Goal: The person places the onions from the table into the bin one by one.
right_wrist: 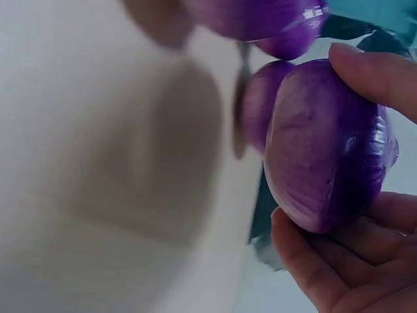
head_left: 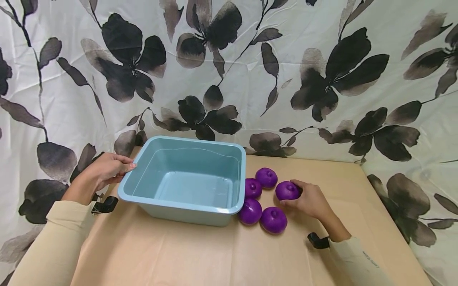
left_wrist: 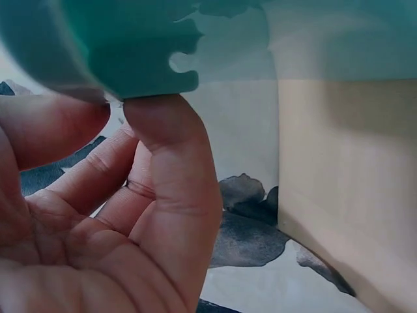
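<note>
My right hand (head_left: 310, 200) curls its fingers around one purple onion (head_left: 287, 190) beside the blue tub (head_left: 186, 206). My left hand (head_left: 103, 171) pinches the tub's rim. The tub holds nothing; four onions (head_left: 273, 219) wait beside it

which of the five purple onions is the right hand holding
The rightmost purple onion, farthest from the blue tub. The right hand has its fingers curled around it; the other four onions lie untouched between it and the tub.

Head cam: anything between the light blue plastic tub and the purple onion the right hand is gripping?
Yes. Another purple onion lies between the light blue plastic tub and the gripped purple onion in the right hand, shown in the head view.
</note>
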Demonstrator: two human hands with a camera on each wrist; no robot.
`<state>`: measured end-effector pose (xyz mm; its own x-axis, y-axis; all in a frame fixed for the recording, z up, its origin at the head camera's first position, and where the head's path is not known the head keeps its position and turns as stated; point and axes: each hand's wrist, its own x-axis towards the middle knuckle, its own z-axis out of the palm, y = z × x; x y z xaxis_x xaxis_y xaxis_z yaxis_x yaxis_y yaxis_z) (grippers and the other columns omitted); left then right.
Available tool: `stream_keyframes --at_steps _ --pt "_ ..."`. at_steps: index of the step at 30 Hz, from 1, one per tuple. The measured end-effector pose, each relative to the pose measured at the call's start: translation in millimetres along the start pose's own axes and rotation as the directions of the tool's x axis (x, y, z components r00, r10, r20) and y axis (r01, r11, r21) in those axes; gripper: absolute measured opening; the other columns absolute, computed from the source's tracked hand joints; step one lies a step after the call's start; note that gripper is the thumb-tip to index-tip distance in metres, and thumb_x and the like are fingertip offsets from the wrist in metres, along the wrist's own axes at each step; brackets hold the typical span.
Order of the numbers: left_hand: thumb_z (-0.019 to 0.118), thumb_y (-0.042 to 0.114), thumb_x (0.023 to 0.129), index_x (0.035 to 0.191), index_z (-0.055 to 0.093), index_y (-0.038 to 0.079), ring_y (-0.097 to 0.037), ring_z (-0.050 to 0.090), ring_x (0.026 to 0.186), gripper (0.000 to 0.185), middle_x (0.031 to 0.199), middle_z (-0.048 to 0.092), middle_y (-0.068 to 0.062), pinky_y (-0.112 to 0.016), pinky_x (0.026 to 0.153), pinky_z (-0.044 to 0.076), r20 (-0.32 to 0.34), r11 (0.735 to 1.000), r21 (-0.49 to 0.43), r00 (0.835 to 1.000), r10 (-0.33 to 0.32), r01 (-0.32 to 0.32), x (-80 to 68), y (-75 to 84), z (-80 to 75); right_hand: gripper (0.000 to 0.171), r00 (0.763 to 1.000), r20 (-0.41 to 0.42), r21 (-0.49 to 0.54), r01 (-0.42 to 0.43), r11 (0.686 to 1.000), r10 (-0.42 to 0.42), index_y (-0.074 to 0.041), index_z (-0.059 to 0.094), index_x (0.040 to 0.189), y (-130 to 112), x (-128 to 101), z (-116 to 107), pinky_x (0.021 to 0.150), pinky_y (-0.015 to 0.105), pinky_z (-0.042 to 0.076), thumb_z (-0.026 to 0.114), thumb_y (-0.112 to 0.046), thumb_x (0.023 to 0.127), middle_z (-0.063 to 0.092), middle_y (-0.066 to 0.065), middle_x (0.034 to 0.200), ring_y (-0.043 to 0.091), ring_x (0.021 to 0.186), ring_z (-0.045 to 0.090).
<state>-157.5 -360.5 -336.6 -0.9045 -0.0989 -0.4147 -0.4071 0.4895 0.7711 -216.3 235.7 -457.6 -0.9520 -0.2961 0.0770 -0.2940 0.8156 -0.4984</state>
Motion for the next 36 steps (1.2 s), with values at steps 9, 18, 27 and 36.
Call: stream_keyframes --at_steps 9,18,27,36 --pt "0.063 0.022 0.104 0.148 0.046 -0.011 -0.003 0.065 0.078 0.058 0.083 0.067 0.012 -0.024 0.072 0.058 -0.017 1.000 0.007 1.000 -0.003 0.004 1.0 -5.7 4.5 0.080 0.999 -0.001 0.046 0.038 0.998 -0.038 0.001 0.067 0.130 -32.6 -7.9 -26.1 0.079 0.041 0.060 0.095 -0.046 0.072 0.076 0.020 0.113 0.028 0.096 0.073" --pt "0.063 0.022 0.105 0.147 0.047 -0.012 -0.005 0.066 0.079 0.056 0.084 0.067 0.010 -0.024 0.072 0.059 -0.028 1.000 0.009 1.000 0.000 0.001 -0.2 -5.3 1.6 0.076 0.996 -0.016 0.038 0.094 0.995 -0.093 -0.005 0.070 0.128 -63.8 -9.1 -46.6 0.075 0.030 0.057 0.096 -0.046 0.069 0.079 0.013 0.109 0.022 0.093 0.074" --pt "0.062 0.021 0.105 0.147 0.046 -0.012 -0.005 0.065 0.078 0.056 0.084 0.065 0.008 -0.024 0.072 0.059 -0.009 1.000 -0.021 1.000 -0.001 0.001 -0.6 -9.2 3.3 0.078 0.993 0.006 0.063 0.120 0.991 -0.120 -0.008 0.071 0.127 -91.0 -12.9 -59.8 0.074 0.029 0.057 0.096 -0.052 0.067 0.079 0.010 0.110 0.024 0.096 0.076" --pt "0.061 0.021 0.105 0.148 0.045 -0.011 -0.005 0.065 0.079 0.056 0.086 0.066 0.009 -0.024 0.074 0.059 -0.004 1.000 -0.018 1.000 -0.001 0.001 -2.8 -4.5 1.2 0.078 0.987 0.022 0.095 0.159 0.983 -0.161 -0.009 0.072 0.128 -116.0 -6.4 -67.5 0.073 0.029 0.058 0.097 -0.049 0.066 0.079 0.008 0.109 0.023 0.096 0.076"
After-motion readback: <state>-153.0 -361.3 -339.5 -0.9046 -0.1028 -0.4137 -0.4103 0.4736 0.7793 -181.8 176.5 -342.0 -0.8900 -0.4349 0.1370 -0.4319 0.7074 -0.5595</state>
